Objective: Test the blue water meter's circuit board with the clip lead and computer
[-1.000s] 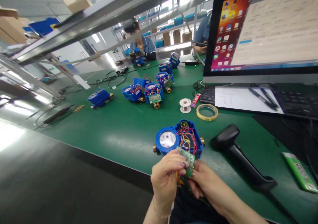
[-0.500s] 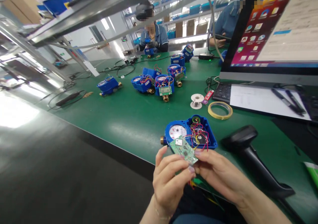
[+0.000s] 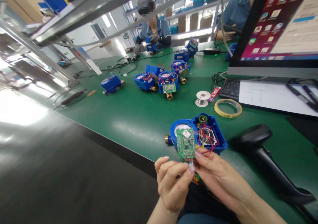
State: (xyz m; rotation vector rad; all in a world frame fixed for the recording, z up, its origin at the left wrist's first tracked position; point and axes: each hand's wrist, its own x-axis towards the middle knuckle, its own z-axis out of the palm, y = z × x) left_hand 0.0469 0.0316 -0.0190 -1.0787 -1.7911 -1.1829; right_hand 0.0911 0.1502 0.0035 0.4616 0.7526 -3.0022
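Observation:
My right hand (image 3: pixel 218 171) holds a green circuit board (image 3: pixel 186 144) by its lower right corner, thumb on top. The board is tilted up, a white square label near its top. At the board's lower edge, my left hand (image 3: pixel 172 181) pinches a small pale wire connector (image 3: pixel 191 163) beside some thin pins; the fingertips partly hide it. Coloured wires (image 3: pixel 196 178) show below the fingers. Just behind the board lies an open blue water meter (image 3: pixel 220 139) with a round dial, a brass fitting and red and yellow wires in its box. The board covers part of the dial.
Several blue meters (image 3: pixel 167 81) stand further back on the green table (image 3: pixel 119 118). A solder spool (image 3: pixel 202 99), a yellow tape roll (image 3: pixel 228 108) and a black barcode scanner (image 3: pixel 263 157) lie to the right, near a monitor (image 3: pixel 273 35). A co-worker (image 3: pixel 155 28) handles a meter across the table.
The circuit board has turned more upright and now covers more of the dial. Its lower edge with pins has come into view at my left fingertips. The view has shifted slightly.

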